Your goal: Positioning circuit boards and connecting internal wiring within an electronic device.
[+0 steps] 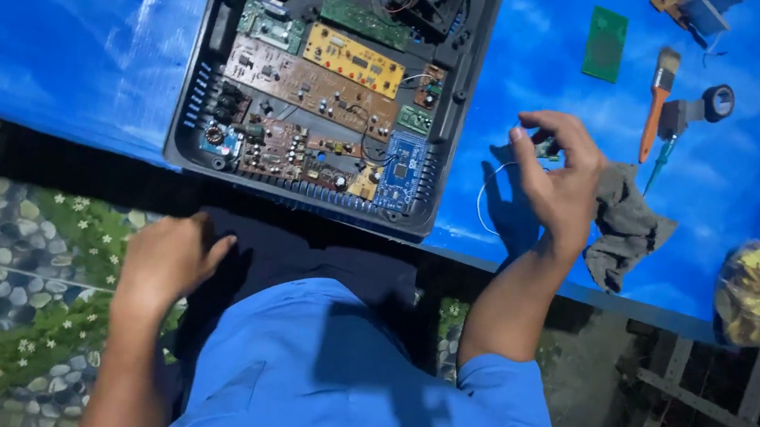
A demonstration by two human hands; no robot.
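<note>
Nearest the black plastic case [196, 81] of bare circuit boards, below its front edge, the left hand [170, 257] lay loosely curled, holding nothing. Right of the case, the right hand [558, 180] pinched a small green part [548, 148]; beyond lay a crumpled grey rag [628, 225] and an orange-handled brush [660, 102].

A blue, cloud-streaked table cover [88, 32] carries a black casing [194, 81] with green, yellow, brown and blue circuit boards [354, 58], beside a grey rag [625, 225] and an orange-handled brush [659, 102].

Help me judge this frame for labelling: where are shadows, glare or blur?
Head view: right hand casts a dark shadow on the blue table cover; pale glare streaks that cover; the bag at the right edge looks soft; circuit boards stay sharp.
</note>
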